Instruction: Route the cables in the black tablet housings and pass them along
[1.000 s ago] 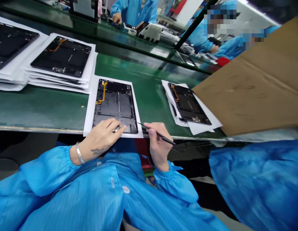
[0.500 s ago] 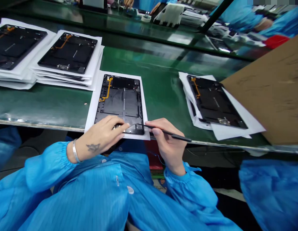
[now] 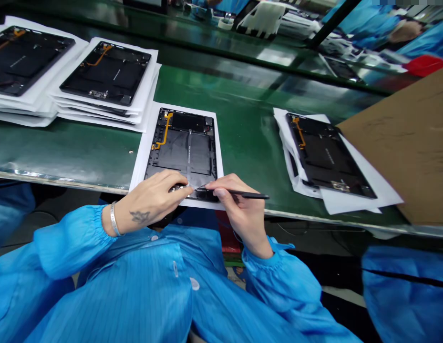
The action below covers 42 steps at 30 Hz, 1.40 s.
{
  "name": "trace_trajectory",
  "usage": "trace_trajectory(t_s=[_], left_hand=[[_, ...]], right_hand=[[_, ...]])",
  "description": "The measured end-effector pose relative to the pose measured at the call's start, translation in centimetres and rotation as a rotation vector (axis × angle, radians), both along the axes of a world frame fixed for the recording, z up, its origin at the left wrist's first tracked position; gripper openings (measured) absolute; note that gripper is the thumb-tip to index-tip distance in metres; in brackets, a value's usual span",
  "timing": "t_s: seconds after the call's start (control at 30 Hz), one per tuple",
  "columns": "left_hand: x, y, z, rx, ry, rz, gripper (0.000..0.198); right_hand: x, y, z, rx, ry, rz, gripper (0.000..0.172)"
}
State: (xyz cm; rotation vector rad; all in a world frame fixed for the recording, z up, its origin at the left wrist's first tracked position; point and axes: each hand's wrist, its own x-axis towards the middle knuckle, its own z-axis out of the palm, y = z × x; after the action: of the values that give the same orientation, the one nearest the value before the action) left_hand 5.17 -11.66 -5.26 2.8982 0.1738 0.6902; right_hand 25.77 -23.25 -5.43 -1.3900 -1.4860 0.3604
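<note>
An opened tablet shell (image 3: 200, 151) with dark inner panels and an orange flex cable (image 3: 167, 128) lies on a white sheet (image 3: 138, 164) in front of me. Over its lower left part rests my left hand (image 3: 155, 195), fingers reaching onto the shell, thumb and forefinger apart around small metallic parts (image 3: 177, 187). Black tweezers (image 3: 248, 194) are pinched in my right hand (image 3: 241, 205). Their thin tip points left at the shell's lower edge, close to my left fingertips. What the tip touches is too small to make out.
Two stacks of similar shells (image 3: 110, 71) between white sheets stand at the left. Another shell (image 3: 328, 155) lies on sheets at the right, beside a cardboard panel (image 3: 414, 143). The green table's front edge (image 3: 81, 185) runs close to me; people in blue work beyond.
My right hand has moved left with the tweezers, bringing it over the shell's lower right corner. My left hand stays on the shell. The whole view has shifted slightly.
</note>
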Motion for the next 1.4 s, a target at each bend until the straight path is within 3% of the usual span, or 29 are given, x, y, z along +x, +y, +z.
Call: trace_trajectory(t_s=[0.5, 0.77, 0.93, 1.13, 1.4], left_hand=[[0.1, 0.3, -0.2, 0.088, -0.028, -0.051, 0.025], [0.1, 0.2, -0.2, 0.144, -0.034, -0.038, 0.028], [0.2, 0.1, 0.1, 0.108, -0.035, -0.039, 0.026], [0.2, 0.0, 0.2, 0.070, -0.026, -0.036, 0.026], [0.2, -0.1, -0.2, 0.061, -0.056, -0.019, 0.026]], right_hand=[[-0.3, 0.0, 0.6, 0.026, -0.088, 0.061, 0.017], [2.2, 2.0, 1.5, -0.022, -0.177, 0.299, 0.016], [4.5, 3.9, 2.0, -0.093, -0.228, 0.496, 0.026], [6.1, 3.2, 1.6, -0.076, -0.084, 0.387, 0.018], [6.1, 1.2, 1.2, -0.119, 0.024, 0.249, 0.017]])
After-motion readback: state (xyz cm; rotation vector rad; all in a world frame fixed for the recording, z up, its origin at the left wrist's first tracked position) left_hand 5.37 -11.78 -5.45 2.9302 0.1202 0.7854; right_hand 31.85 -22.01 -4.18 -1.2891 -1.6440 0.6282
